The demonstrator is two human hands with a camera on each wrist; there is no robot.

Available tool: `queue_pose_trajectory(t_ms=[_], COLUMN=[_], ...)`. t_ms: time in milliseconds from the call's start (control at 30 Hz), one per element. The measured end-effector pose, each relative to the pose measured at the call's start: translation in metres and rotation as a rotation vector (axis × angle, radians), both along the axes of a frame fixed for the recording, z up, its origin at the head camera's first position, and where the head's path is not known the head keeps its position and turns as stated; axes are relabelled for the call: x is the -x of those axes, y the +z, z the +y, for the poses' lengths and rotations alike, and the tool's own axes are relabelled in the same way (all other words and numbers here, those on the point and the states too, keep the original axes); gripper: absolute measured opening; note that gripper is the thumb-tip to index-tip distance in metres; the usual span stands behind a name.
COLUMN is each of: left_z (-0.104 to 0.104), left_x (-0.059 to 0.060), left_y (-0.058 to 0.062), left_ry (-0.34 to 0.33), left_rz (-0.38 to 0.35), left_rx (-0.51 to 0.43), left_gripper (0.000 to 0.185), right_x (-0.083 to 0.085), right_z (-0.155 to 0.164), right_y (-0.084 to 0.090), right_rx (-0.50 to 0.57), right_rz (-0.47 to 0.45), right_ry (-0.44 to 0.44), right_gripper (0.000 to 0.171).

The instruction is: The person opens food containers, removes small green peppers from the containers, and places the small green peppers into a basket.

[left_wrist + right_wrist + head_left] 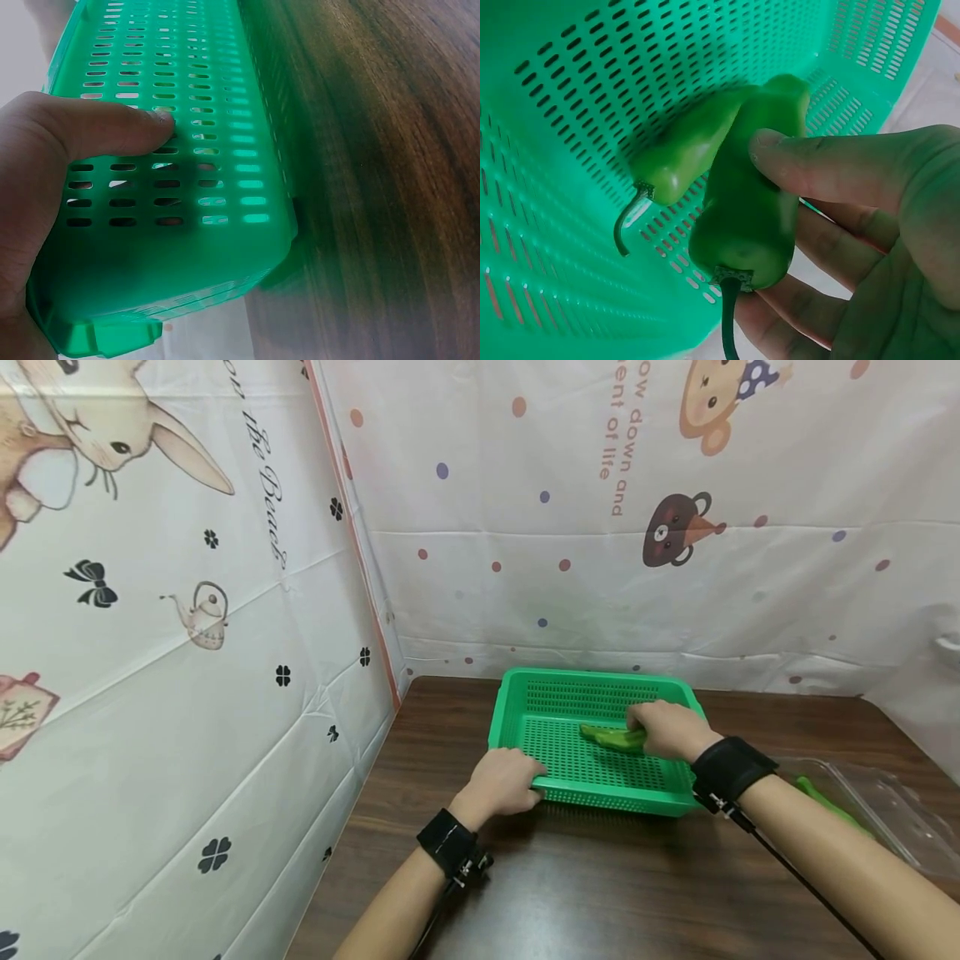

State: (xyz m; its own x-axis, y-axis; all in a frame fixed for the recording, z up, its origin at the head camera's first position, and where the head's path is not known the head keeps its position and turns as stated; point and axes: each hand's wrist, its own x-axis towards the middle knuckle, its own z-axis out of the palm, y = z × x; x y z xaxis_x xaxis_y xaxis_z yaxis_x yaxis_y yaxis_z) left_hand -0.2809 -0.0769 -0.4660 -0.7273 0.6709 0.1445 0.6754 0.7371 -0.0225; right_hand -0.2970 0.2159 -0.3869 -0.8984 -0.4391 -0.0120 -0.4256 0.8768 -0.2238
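A green plastic basket (600,676) with slotted walls sits on the table. At its near left corner my left hand (506,781) grips the rim; in the left wrist view the thumb (112,127) lies against the slotted outer wall. Inside the basket, towards the right, my right hand (667,731) holds a green pepper (746,202) between thumb and fingers, its stem pointing down in the right wrist view. Just behind it, a second green pepper (675,154) lies on the basket's slotted floor.
A clear plastic container (900,810) stands at the right, partly behind my right forearm, with something long and green (828,802) in it. The dark wooden table (600,885) meets printed sheets (487,610) at the back and left.
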Motion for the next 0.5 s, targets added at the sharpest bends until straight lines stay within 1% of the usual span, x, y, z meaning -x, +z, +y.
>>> queue_pose_trajectory(t_ms=[133, 333, 500], left_z=[0.000, 0.001, 0.001], left_x=[0.001, 0.001, 0.000], left_y=[0.000, -0.001, -0.001], left_ry=[-0.001, 0.000, 0.002], left_rz=[0.006, 0.012, 0.010], left_rx=[0.002, 0.004, 0.009], left_gripper=[0.024, 0.023, 0.024], right_x=[0.003, 0.009, 0.016], right_z=[0.000, 0.001, 0.001], right_y=[0.001, 0.002, 0.000], right_rx=[-0.010, -0.041, -0.059], right_rz=[-0.027, -0.042, -0.062], right_ry=[-0.002, 0.005, 0.014], right_gripper=[0.028, 0.040, 0.039])
